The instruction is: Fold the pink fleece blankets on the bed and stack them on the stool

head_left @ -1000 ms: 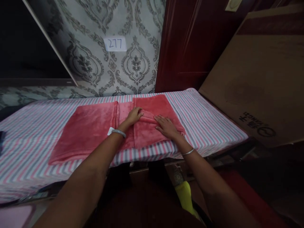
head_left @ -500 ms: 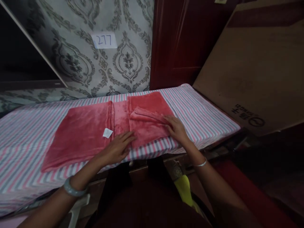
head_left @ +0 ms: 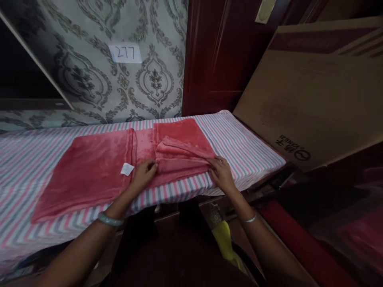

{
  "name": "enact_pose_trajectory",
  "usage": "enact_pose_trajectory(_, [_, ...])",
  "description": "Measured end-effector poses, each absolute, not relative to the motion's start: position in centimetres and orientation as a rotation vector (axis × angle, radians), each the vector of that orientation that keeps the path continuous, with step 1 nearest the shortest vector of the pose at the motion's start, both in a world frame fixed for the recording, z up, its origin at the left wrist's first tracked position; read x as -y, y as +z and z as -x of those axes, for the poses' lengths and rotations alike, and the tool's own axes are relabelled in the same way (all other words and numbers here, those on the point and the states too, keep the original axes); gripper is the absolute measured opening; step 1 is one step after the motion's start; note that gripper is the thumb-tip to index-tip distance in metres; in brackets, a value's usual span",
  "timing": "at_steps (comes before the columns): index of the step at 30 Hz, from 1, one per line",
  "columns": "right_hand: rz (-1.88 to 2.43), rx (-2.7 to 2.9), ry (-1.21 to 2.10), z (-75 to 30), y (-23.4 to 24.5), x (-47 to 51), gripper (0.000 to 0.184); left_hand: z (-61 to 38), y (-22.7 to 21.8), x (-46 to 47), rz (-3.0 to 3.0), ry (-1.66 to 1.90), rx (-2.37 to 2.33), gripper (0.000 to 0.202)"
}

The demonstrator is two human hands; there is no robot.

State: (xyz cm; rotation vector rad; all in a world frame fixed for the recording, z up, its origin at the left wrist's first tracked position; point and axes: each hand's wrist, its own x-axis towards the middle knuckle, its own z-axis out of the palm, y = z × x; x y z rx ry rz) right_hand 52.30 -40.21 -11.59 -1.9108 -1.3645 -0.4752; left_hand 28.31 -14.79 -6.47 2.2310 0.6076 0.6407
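Note:
A pink fleece cloth lies spread over the striped table, its right part folded into a thicker stack. A small white label sits on the cloth near its front edge. My left hand pinches the front left corner of the folded stack. On the stack's front right corner rests my right hand, with the fingers closed on the fold's edge. Both wrists wear bangles.
A big cardboard box leans at the right, close to the table's end. Patterned wallpaper with a paper tag reading 277 is behind, next to a dark red door. A yellow object lies below the table.
My left hand came back from the far side of the fold to its front left corner and gripped it. My right hand slid to the front right corner. The fold's front edge now bunches up.

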Motion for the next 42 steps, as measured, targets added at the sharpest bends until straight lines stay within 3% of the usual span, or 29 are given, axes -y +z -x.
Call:
enact_pose_trajectory(7, [2.020,1.194,-0.454,-53.0,-11.7,38.2,0.029,-29.9,-6.4,14.5,-2.343,0.647,-0.820,0.023])
enact_pose_trajectory(17, [2.053,1.056,-0.680,-52.0,-11.5,37.4,0.021,-31.1,-6.5,14.5,-2.548,0.351,-1.041,0.025])
enact_pose_trajectory(23, [1.843,1.463,-0.546,-47.4,-10.5,35.0,0.038,-31.0,-7.1,14.0,-2.496,0.403,-1.019,0.020])
enact_pose_trajectory(27, [1.926,1.632,-0.394,-45.8,-11.7,33.2,0.040,-30.8,-7.5,14.0,-2.433,0.516,-0.967,0.015])
enact_pose_trajectory(32, [1.992,1.603,-0.287,-46.1,-12.5,33.1,0.038,-29.2,-7.4,15.5,-2.662,0.821,-0.606,0.027])
enact_pose_trajectory(36, [2.014,1.602,-0.262,-46.4,-11.7,32.9,0.036,-28.4,-7.3,16.0,-2.968,0.615,-0.300,0.028])
enact_pose_trajectory(39, [2.065,1.604,-0.261,-46.4,-10.7,32.4,0.037,-28.7,-7.3,15.4,-3.005,0.479,-0.292,0.037])
enact_pose_trajectory(42, [2.114,1.612,-0.290,-46.5,-9.7,31.8,0.034,-29.4,-7.2,14.8,-3.031,0.465,-0.349,0.032])
